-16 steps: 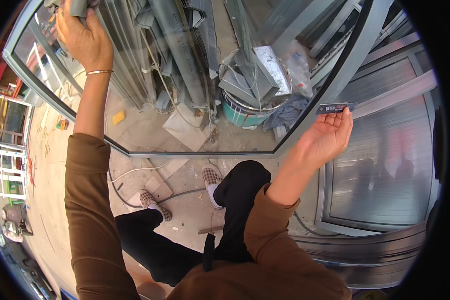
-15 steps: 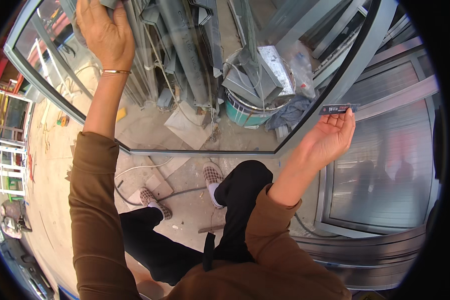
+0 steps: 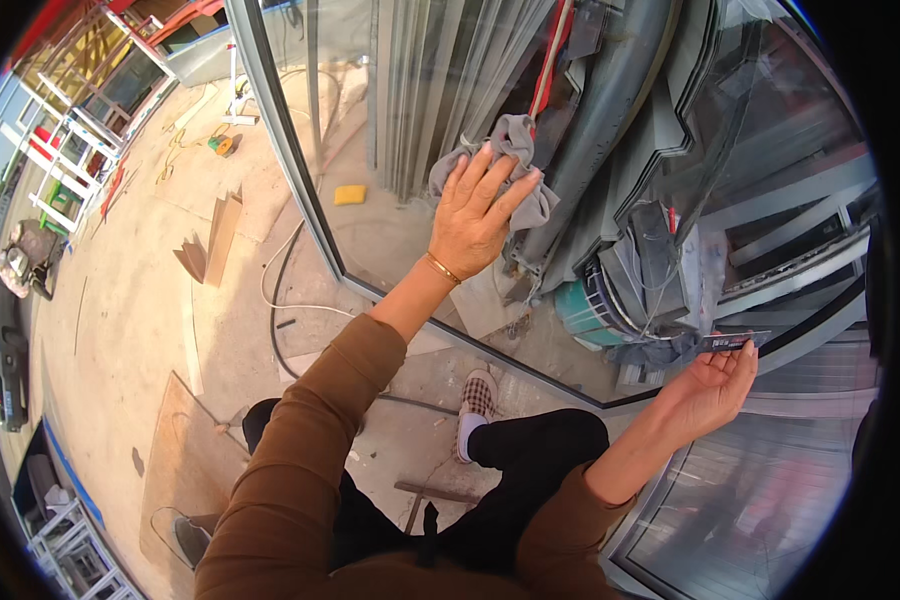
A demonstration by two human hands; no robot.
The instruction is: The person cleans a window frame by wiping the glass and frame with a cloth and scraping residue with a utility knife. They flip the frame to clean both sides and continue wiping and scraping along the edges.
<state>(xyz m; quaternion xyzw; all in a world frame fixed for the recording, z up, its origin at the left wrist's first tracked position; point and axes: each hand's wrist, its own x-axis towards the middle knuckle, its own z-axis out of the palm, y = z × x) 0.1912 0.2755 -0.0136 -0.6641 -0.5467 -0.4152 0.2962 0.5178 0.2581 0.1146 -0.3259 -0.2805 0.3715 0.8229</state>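
- Left hand (image 3: pixel 480 215) lies flat with fingers spread, palm pressing a grey cloth (image 3: pixel 515 160) against the glass pane (image 3: pixel 390 230); a thin gold bangle (image 3: pixel 443 268) circles the wrist.
- Cloth bunches out from under the fingertips toward 12 and 2 o'clock of the hand; how much of it lies beneath the palm is hidden.
- Right hand (image 3: pixel 710 385), at about 4 o'clock of the left and well apart from it, is turned palm up, half open, pinching a small flat dark scraper blade (image 3: pixel 732 342) between thumb and fingertips at the edge of the pane.
- Behind the glass at 3 o'clock of the left hand, a teal bucket (image 3: pixel 590 310) stands among grey metal profiles (image 3: pixel 620 120); reflections blur what fills it.
- Small yellow block (image 3: pixel 349 194) lies on the ground at 9 o'clock of the left hand, seen through the pane.
- Two cardboard pieces (image 3: pixel 215 240) stand on edge on the concrete farther toward 9 o'clock.
- White scaffold frame (image 3: pixel 70 150) sits at 10 o'clock, bent by the lens rim.
- Checked slipper (image 3: pixel 478 395) on one foot shows at 6 o'clock; the other foot is cut off behind the brown sleeve (image 3: pixel 300 470).
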